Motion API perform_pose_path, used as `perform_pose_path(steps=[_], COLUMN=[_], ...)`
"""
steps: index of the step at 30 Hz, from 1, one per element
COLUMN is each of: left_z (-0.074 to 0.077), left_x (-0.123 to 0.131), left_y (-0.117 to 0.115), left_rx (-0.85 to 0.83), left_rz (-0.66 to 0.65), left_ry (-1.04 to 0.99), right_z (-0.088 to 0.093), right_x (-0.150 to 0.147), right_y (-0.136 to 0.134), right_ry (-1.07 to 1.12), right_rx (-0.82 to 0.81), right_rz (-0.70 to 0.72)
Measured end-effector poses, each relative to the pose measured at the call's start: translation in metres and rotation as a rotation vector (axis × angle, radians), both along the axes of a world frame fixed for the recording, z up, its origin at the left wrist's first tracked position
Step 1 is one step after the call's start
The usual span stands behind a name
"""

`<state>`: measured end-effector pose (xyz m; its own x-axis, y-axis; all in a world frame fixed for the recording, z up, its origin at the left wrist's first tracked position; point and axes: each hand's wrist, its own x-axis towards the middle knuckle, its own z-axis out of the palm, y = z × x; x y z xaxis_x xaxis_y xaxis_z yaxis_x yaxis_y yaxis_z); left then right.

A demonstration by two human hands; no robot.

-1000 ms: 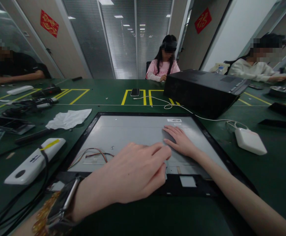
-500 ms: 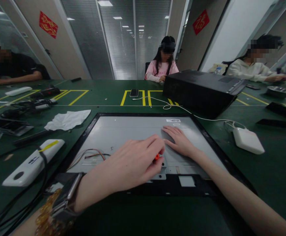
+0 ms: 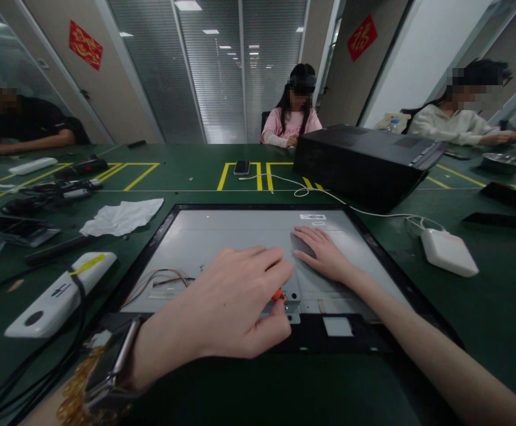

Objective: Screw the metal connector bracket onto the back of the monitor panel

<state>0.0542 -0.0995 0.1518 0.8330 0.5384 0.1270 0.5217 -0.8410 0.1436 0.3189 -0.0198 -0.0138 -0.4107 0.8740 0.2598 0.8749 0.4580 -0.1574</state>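
Note:
A monitor panel lies face down on the green table, its grey metal back up inside a black frame. My left hand hovers over the panel's near edge, fingers curled round a small orange thing, most of it hidden by the hand. My right hand rests flat on the grey back with its fingers spread. Thin coloured wires run across the back at the left.
A white device with a yellow strip and black cables lie at the left, with crumpled white paper beyond. A black box and a white adapter sit at the right. Three other people sit around the table.
My left hand has drawn back toward me and a little left along the panel's near edge, and the small orange thing now shows at its fingertips. My right hand has stayed put.

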Motion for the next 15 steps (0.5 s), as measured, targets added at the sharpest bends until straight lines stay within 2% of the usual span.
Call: perform_pose_path(steps=[8, 15], left_z=[-0.002, -0.015], left_x=[0.001, 0.005], left_y=[0.0, 0.0], left_rx=[0.07, 0.149], left_rz=[0.032, -0.02], left_ry=[0.039, 0.017], right_z=[0.002, 0.002], right_x=[-0.001, 0.0], right_y=[-0.001, -0.001], right_ry=[0.003, 0.007], right_rx=[0.002, -0.009], right_rz=[-0.004, -0.002])
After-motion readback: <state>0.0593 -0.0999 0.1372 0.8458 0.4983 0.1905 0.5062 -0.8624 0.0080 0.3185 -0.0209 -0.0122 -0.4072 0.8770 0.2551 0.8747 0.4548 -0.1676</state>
